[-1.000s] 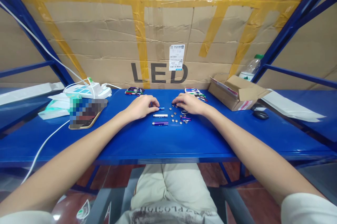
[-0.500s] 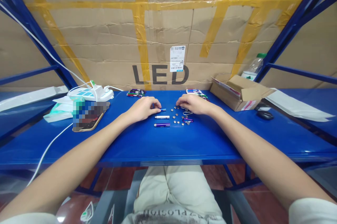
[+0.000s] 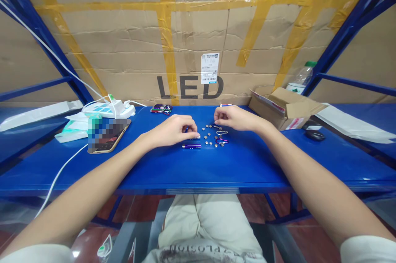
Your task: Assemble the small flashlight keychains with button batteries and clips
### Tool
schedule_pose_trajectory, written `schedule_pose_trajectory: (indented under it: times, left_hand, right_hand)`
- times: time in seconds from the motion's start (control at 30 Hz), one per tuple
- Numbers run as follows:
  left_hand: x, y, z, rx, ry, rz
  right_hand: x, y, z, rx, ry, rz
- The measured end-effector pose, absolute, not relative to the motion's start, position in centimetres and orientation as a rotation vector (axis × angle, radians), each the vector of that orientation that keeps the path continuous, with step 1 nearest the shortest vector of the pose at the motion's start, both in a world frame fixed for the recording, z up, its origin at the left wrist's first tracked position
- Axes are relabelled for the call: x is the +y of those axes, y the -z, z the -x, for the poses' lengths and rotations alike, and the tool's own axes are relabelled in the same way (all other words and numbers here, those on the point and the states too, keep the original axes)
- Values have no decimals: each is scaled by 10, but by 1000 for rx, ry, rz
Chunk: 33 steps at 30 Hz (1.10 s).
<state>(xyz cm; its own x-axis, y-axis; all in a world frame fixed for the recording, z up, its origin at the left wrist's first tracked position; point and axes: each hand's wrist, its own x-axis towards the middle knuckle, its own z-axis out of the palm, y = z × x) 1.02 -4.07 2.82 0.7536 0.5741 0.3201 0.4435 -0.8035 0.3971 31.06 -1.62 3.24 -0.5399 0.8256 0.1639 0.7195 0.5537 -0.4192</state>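
With the scattered small, round, silver-coloured metal discs (image 3: 208, 134) as the clock's centre, a pile of multicoloured slim metal tubes (image 3: 161, 109) lies at ten o'clock, and at nine the left hand (image 3: 177, 131) bends its fingertips onto a slim silver metal tube (image 3: 194, 138), whether gripping it I cannot tell. A glossy purple metal tube (image 3: 191, 146) lies at eight o'clock, and silver and purple metal clips (image 3: 222, 132) lie at three. At two, the right hand (image 3: 232, 118) curls its fingers near the clips, its grip unclear.
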Motion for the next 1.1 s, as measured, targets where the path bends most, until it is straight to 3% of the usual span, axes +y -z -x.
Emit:
schedule_pose_trajectory:
  times: [0.23,0.63,1.1]
  left_hand:
    - [-50,-32,-12,752,-404,-2705]
    - [-48,-33,-10,728,-317,-2691]
    - [-50,-33,-11,734,-283,-2699]
  right_hand:
    - [-26,-52,-326,-2647,-731,1283]
    - [-28,-54,-324,-2729,-896,1397]
    - [-27,-49,-322,-2789,-870,1461]
